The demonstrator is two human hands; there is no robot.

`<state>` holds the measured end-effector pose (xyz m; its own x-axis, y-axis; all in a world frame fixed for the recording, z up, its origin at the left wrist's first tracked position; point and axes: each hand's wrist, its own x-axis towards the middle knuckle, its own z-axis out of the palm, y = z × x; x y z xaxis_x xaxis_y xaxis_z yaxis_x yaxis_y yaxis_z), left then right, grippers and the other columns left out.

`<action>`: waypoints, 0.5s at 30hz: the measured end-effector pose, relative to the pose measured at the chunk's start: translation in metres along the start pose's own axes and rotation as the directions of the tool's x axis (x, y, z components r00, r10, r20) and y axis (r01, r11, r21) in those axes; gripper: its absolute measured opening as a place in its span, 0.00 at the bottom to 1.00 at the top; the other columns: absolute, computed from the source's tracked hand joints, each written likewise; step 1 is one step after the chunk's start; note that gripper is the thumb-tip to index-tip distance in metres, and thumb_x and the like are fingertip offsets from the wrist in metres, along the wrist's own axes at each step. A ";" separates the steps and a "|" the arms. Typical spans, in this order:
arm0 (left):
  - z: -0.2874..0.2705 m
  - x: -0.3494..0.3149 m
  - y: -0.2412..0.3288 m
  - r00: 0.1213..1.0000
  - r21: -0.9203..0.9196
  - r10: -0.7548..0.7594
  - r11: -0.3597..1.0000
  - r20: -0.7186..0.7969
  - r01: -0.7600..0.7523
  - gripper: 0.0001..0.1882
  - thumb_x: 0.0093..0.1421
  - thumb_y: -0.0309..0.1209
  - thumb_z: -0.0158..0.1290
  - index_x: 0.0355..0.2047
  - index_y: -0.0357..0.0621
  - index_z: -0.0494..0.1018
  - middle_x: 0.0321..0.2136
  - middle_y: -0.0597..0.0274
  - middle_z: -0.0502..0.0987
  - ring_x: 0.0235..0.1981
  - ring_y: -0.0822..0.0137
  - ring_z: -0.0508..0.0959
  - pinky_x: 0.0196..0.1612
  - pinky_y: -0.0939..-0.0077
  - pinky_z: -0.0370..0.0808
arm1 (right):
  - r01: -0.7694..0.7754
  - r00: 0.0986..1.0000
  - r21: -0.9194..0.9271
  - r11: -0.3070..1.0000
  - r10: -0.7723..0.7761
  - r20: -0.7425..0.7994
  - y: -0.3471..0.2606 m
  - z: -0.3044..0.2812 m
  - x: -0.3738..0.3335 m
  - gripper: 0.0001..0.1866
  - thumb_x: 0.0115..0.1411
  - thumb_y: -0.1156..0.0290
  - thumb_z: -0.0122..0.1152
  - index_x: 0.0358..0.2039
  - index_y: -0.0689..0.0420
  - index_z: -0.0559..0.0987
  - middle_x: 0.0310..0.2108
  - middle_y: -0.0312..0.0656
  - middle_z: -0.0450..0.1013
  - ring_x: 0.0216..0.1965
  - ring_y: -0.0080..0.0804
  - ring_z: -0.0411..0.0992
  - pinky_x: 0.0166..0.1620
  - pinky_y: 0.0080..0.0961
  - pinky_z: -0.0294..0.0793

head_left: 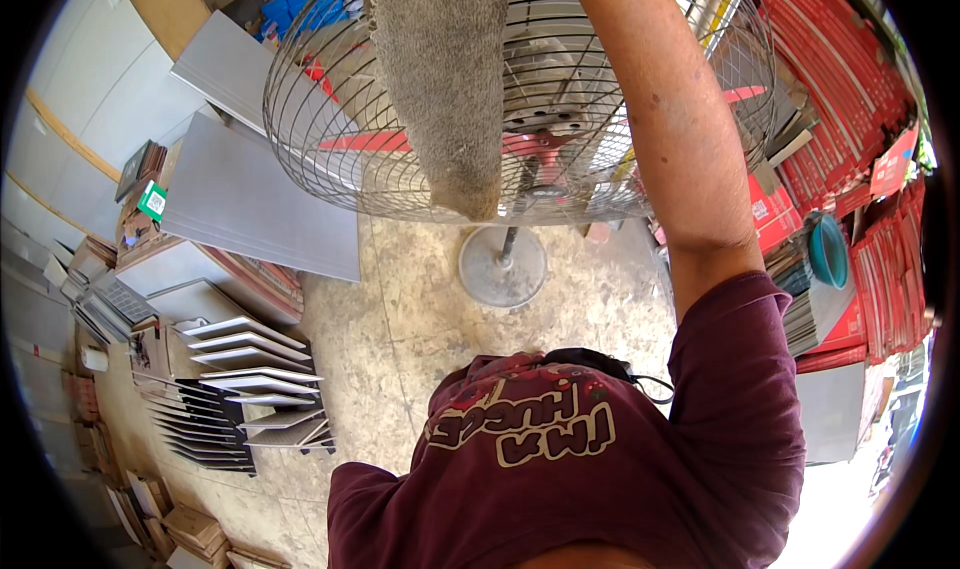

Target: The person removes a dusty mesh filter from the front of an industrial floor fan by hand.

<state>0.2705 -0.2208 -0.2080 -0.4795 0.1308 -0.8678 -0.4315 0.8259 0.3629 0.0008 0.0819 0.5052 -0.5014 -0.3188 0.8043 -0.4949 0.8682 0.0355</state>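
Note:
A large pedestal fan (540, 141) with a round wire cage and red blades stands in front of me. Its pole runs down to a round grey base (485, 279) on the floor. A worn grey-brown towel (440, 89) hangs down before the cage, its upper end cut off by the top edge. My right arm (675, 129) reaches up past the cage's right side. The right hand lies beyond the top edge, so what it holds or touches is hidden. My left hand is out of the picture, with only the sleeve on that side showing.
Large grey tile panels (260, 199) lean at the left, above a rack of tile samples (255, 369). Stacked red boxes (840, 89) line the right side, with a teal basin (828, 251) among them. Cardboard boxes (195, 529) sit at the lower left.

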 end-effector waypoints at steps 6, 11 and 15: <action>0.002 -0.002 -0.004 1.000 -0.005 0.009 1.000 -0.001 -0.009 0.16 0.51 0.41 0.56 0.32 0.41 0.74 0.27 0.60 0.75 0.30 0.68 0.74 0.34 0.72 0.70 | 0.009 1.000 0.003 1.000 -0.009 -0.027 0.000 0.003 -0.002 0.17 0.46 0.59 0.50 0.21 0.59 0.79 0.23 0.52 0.73 0.30 0.48 0.73 0.37 0.38 0.71; 0.014 -0.005 -0.022 1.000 0.018 -0.007 1.000 0.024 0.007 0.15 0.51 0.40 0.56 0.31 0.41 0.74 0.26 0.60 0.75 0.29 0.68 0.74 0.34 0.72 0.70 | 0.008 0.999 -0.030 1.000 -0.009 -0.032 -0.002 0.002 -0.001 0.17 0.46 0.58 0.50 0.21 0.59 0.79 0.23 0.52 0.73 0.30 0.47 0.73 0.37 0.38 0.71; 0.020 -0.012 -0.045 0.998 0.091 -0.028 0.996 0.061 0.023 0.15 0.51 0.40 0.56 0.31 0.41 0.74 0.25 0.60 0.76 0.29 0.69 0.74 0.33 0.73 0.70 | -0.082 0.995 -0.024 0.996 0.083 0.063 -0.015 -0.003 -0.005 0.17 0.46 0.58 0.51 0.22 0.59 0.79 0.24 0.52 0.73 0.31 0.47 0.73 0.38 0.37 0.71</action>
<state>0.3112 -0.2483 -0.2209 -0.4199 0.1403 -0.8967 -0.3711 0.8751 0.3107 0.0129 0.0711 0.5027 -0.5844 -0.2685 0.7657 -0.4348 0.9004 -0.0161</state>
